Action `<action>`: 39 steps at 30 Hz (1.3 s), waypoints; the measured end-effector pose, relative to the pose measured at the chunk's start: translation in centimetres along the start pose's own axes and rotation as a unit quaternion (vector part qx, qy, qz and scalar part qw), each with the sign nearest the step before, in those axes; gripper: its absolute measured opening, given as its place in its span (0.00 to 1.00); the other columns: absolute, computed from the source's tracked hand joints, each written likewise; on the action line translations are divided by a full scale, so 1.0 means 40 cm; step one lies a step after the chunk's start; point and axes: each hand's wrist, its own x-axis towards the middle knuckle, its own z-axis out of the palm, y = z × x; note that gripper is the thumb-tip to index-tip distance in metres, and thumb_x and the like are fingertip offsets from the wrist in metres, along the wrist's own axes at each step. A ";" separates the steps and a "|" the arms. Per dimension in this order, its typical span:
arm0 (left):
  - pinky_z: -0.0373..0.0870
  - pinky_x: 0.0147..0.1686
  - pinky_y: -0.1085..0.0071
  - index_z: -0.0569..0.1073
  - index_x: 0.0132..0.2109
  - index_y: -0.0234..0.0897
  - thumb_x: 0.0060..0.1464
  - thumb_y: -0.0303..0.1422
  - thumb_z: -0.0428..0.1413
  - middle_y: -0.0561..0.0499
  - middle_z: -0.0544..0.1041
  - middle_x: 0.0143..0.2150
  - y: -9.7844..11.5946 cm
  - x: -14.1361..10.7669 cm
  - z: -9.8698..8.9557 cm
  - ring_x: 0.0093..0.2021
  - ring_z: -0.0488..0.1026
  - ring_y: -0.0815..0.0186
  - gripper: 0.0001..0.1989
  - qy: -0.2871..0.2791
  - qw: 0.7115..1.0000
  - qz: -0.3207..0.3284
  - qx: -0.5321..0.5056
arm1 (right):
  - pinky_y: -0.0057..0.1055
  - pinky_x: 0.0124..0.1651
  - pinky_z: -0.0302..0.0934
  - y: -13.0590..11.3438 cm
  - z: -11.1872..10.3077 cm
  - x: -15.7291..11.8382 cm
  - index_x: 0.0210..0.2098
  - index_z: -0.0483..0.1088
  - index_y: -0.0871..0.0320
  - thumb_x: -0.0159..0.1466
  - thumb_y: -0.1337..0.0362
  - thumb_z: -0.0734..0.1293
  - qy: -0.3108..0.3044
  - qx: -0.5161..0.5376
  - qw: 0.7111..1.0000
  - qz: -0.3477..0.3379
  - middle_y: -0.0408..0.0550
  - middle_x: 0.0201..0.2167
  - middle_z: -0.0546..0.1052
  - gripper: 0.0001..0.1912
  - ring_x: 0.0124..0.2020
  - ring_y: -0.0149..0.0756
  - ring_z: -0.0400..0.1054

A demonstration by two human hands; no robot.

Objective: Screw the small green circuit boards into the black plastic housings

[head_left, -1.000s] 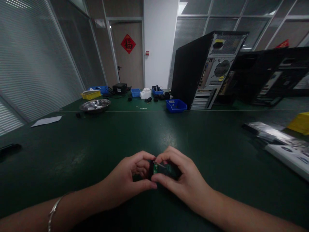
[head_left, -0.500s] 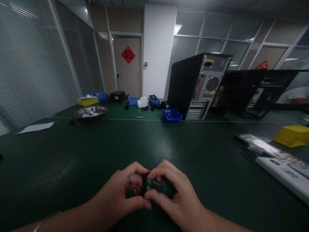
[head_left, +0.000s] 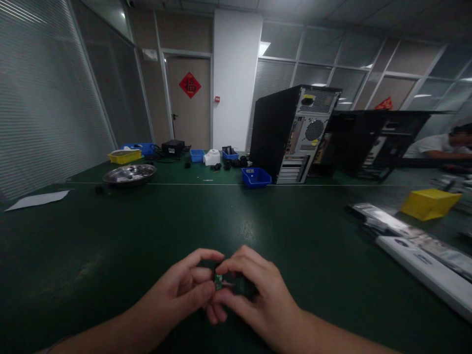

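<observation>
Near the front of the dark green table, a small green circuit board [head_left: 219,281] with a dark edge sits between my two hands. My right hand [head_left: 260,285] pinches it between thumb and forefinger; a thin wire-like part runs from it toward the palm. My left hand [head_left: 188,285] is curled against the board's left side, its thumb touching or very close to it and its forefinger above. Fingers cover much of the board, and its details are too small to tell.
A blue bin [head_left: 256,178] and a black computer tower [head_left: 276,135] stand further back. At left are a metal bowl [head_left: 130,175] and paper [head_left: 37,200]. White long parts [head_left: 424,275] and a yellow bin [head_left: 429,204] lie right. A person [head_left: 438,145] sits beyond.
My left thumb has moved up to the board, and several left fingers now show beneath it. The dark piece on its left is less visible. The view has turned slightly right.
</observation>
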 end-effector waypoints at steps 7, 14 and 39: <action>0.68 0.30 0.73 0.76 0.39 0.32 0.55 0.41 0.61 0.51 0.77 0.28 -0.003 0.018 -0.007 0.27 0.72 0.69 0.15 0.028 0.997 -0.043 0.051 | 0.26 0.37 0.61 -0.005 0.003 0.000 0.44 0.72 0.55 0.63 0.66 0.70 -0.043 -0.022 0.999 0.014 0.45 0.36 0.73 0.09 0.35 0.33 0.70; 0.68 0.31 0.74 0.78 0.43 0.32 0.58 0.34 0.58 0.47 0.79 0.34 0.035 0.031 -0.117 0.31 0.71 0.67 0.10 0.183 0.980 0.041 0.069 | 0.30 0.40 0.62 0.011 -0.007 0.002 0.54 0.65 0.50 0.62 0.67 0.71 -0.021 -0.026 0.997 0.064 0.43 0.38 0.71 0.22 0.38 0.35 0.68; 0.63 0.35 0.72 0.77 0.40 0.34 0.62 0.34 0.53 0.49 0.72 0.35 0.050 0.031 -0.140 0.35 0.65 0.65 0.10 0.224 0.972 0.056 0.034 | 0.31 0.45 0.63 0.012 -0.010 0.018 0.46 0.72 0.53 0.66 0.67 0.67 -0.048 0.015 0.990 0.129 0.45 0.40 0.75 0.10 0.42 0.37 0.70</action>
